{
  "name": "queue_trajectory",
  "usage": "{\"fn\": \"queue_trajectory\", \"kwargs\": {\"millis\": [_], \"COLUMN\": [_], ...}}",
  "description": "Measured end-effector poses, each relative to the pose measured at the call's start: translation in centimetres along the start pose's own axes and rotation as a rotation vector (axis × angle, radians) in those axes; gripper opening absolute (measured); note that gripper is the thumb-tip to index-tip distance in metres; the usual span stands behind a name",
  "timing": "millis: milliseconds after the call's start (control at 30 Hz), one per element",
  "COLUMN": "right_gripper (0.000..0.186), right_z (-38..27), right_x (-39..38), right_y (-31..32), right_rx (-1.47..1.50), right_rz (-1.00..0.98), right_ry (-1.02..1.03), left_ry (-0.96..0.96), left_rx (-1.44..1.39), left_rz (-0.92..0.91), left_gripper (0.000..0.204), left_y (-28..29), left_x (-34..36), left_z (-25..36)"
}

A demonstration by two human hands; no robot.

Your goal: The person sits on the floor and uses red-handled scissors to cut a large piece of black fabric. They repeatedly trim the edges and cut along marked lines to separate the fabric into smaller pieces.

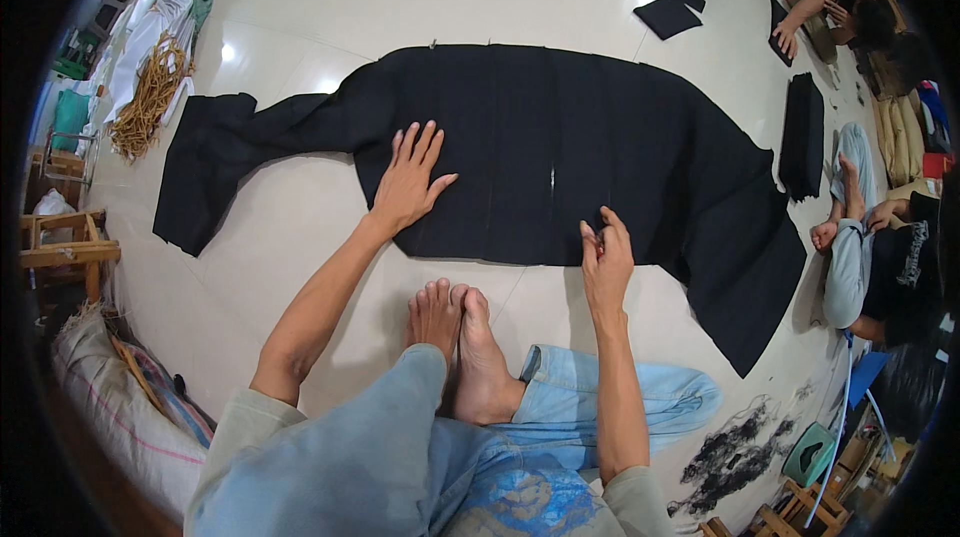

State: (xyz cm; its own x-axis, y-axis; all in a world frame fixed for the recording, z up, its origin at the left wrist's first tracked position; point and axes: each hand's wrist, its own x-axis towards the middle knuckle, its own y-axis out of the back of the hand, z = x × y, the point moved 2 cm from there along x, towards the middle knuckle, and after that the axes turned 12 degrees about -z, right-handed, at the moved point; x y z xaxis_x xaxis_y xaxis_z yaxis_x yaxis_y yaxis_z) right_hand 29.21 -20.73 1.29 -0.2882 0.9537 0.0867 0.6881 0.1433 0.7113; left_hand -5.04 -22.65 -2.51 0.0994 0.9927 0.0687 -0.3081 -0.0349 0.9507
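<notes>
A long black cloth piece point(590, 137) lies spread on the pale floor in front of me, with straight crease or seam lines across its middle. Its narrow left arm point(205, 162) bends toward me, and its right end tapers to a point. My left hand point(408, 182) presses flat on the cloth left of its middle, fingers spread. Over the cloth's near edge, right of centre, my right hand point(607, 262) is closed with thumb and fingers drawn together. Whatever it may pinch is too small to make out.
Several black cloth pieces point(670, 17) lie at the far right, where a person's hand point(787, 41) touches another one. A folded black stack point(802, 137) is right of the cloth, near a seated person point(860, 247). Tan cords point(150, 102) and a wooden stool point(75, 247) stand left.
</notes>
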Motion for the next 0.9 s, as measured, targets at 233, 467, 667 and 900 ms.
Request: {"fn": "queue_trajectory", "kwargs": {"millis": [233,467,667,900], "right_gripper": [0.027,0.037,0.060,0.059], "right_z": [3.0,-0.4,-2.8,-3.5], "right_x": [-4.4,-5.8,-3.6,2.2], "right_y": [-0.8,0.2,-0.2,-4.4], "right_rx": [-0.190,-0.002,0.540,1.041], "right_rz": [0.028,-0.009,-0.196,-0.593], "right_ry": [0.173,-0.128,-0.545,-0.610], "left_ry": [0.270,0.365,-0.001,-0.046], "left_rx": [0.135,-0.226,-0.314,0.022], "left_rz": [-0.106,-0.079,-0.099,-0.272], "left_gripper": [0.072,0.049,0.047,0.090], "left_y": [-1.1,0.6,4.0,-4.2], "left_x": [-8.4,-13.8,-4.3,0.0], "left_z": [5.1,6.5,9.9,9.2]}}
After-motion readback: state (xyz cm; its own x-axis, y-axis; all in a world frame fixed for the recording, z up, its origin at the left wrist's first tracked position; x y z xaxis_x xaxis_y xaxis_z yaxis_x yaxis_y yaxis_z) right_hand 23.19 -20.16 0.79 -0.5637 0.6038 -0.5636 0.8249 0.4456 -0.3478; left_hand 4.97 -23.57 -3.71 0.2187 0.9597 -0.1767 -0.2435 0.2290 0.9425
